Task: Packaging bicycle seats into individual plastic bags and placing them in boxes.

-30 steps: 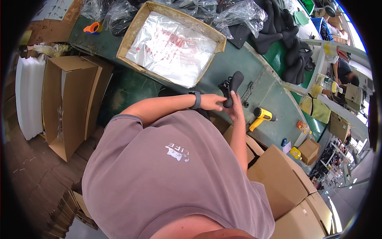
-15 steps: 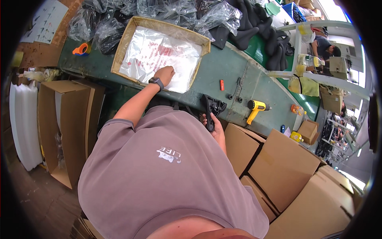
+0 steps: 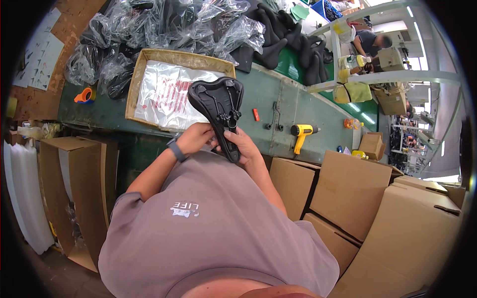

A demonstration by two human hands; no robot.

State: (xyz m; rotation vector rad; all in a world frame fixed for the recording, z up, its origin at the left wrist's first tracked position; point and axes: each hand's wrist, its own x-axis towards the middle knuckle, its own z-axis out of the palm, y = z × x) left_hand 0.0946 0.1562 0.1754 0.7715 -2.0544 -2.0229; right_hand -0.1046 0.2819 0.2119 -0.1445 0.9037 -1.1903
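Note:
A black bicycle saddle [image 3: 217,102] is in my right hand [image 3: 243,145], gripped near its narrow nose. Its underside faces up, showing the rails and the seat clamp, and its wide end points away from me. My left hand [image 3: 195,138], with a dark watch on the wrist, is closed beside the saddle's nose; what its fingers pinch is hidden. Just beyond is a shallow cardboard box [image 3: 133,98] holding a stack of clear plastic bags [image 3: 166,94] with red print. The saddle's wide end covers the box's right part.
Plastic-wrapped saddles [image 3: 164,25] and bare black saddles [image 3: 273,49] lie along the bench's far side. To the right are a red lighter [image 3: 256,114] and a yellow heat gun [image 3: 302,134]. An orange tape dispenser [image 3: 85,95] sits left. Cardboard cartons [image 3: 350,191] stand near my right side.
My right hand has raised the saddle up and left, over the box's edge. My left hand has drawn back from the bags toward the saddle's nose. The view has shifted.

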